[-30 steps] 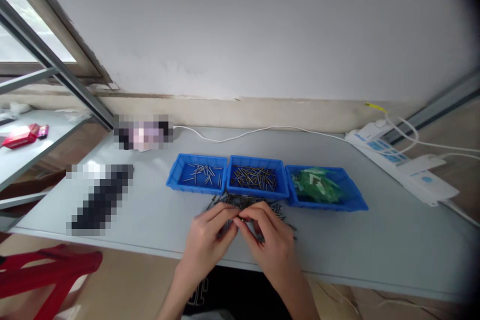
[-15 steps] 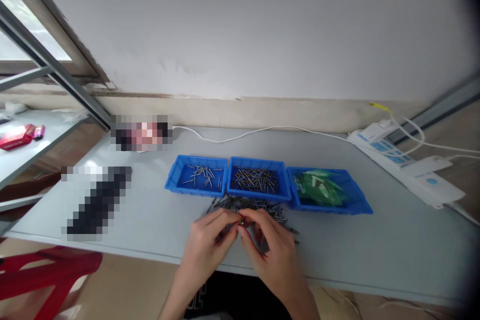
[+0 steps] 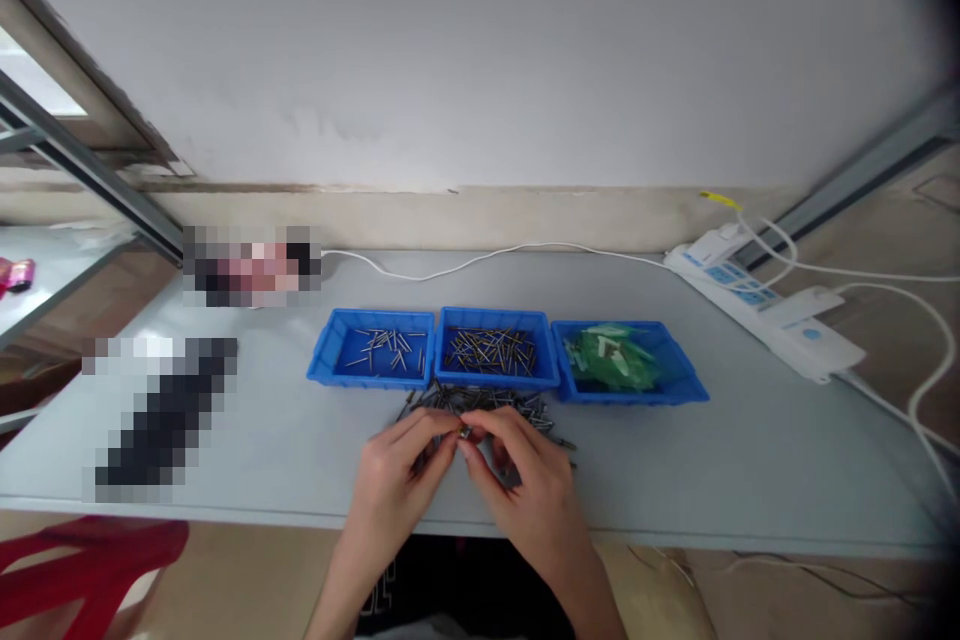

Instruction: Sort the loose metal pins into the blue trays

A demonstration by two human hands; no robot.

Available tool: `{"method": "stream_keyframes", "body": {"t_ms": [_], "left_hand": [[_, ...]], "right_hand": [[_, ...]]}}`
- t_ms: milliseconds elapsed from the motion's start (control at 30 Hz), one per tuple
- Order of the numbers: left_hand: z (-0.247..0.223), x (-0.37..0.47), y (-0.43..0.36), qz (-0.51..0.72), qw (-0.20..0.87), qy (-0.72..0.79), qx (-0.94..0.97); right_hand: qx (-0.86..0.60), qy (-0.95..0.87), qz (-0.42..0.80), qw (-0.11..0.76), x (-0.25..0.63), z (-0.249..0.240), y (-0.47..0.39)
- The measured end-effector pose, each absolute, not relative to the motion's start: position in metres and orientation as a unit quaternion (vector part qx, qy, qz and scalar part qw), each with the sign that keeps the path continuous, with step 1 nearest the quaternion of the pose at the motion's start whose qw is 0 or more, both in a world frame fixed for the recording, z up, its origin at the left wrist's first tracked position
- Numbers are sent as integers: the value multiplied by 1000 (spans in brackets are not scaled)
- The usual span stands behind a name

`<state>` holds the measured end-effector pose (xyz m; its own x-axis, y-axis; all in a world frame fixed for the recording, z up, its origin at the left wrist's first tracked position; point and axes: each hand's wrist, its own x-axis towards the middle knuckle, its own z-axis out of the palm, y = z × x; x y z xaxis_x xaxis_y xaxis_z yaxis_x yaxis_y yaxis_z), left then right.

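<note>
My left hand [image 3: 394,470] and my right hand [image 3: 531,475] meet over the front of the table, fingertips pinched together around a small brass-and-silver metal piece [image 3: 464,432]. Most of that piece is hidden by my fingers. Just behind my hands lies a loose pile of thin metal pins [image 3: 517,406], partly covered by them. Beyond the pile, three blue bins stand in a row. Several silver pins lie in the left bin [image 3: 367,382]. Many darker, brass-toned pins fill the middle bin [image 3: 495,382]. The right bin [image 3: 637,397] contains green plastic packaging [image 3: 619,365].
A white power strip [image 3: 765,305] with cables lies at the table's right. Blurred-out items, including a dark one [image 3: 165,420], lie on the left. A white cable [image 3: 480,262] runs along the wall. Below the left edge stands a red stool [image 3: 112,560].
My view has turned slightly to the right, so the bins and table appear further left. Both hands keep pinching the small metal piece, its bright end showing a little more.
</note>
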<state>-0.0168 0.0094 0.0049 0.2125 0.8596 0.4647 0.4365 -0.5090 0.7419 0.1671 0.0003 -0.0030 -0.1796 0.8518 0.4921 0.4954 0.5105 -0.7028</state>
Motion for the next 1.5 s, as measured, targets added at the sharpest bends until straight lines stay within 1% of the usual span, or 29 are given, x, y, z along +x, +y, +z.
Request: {"method": "stream_keyframes", "body": {"t_ms": [233,333,433,500,567,633,767,833,933,1067,1133,1200,1333,1500], "left_hand": [[3,-17,9,444,233,435,748],[2,-17,7,456,227,466,724],[-2,-19,5,485,238,530,654],[-4,-20,4,500,254,560,610],[-4,-22,5,507,267,574,585],[-3,-22,6,503,278,577,581],[1,-20,5,492,287,579,583],[2,-20,4,491,288,582,580],[1,-20,4,486,293,580,585],[0,-22,5,480,291,577,594],[1,-21,5,484,288,572,596],[1,-20,6,488,284,566,601],[0,-18,9,470,264,522,660],[-1,-17,11,457,253,456,720]], "right_hand": [[-430,-741,211,471,166,-3,0],[-423,-726,203,502,165,3,5],[-437,-695,168,546,170,20,18],[-473,-666,116,565,178,32,31],[-509,-670,59,538,186,40,41],[-528,-683,30,504,192,41,45],[-519,-719,66,457,191,24,28],[-502,-758,91,406,187,12,16],[-510,-787,86,337,181,-2,6],[-514,-796,73,310,175,-9,9],[-502,-802,65,317,174,-7,13],[-491,-794,72,351,173,-4,15],[-470,-755,148,433,168,-3,15],[-450,-734,201,468,161,-7,11]]}}
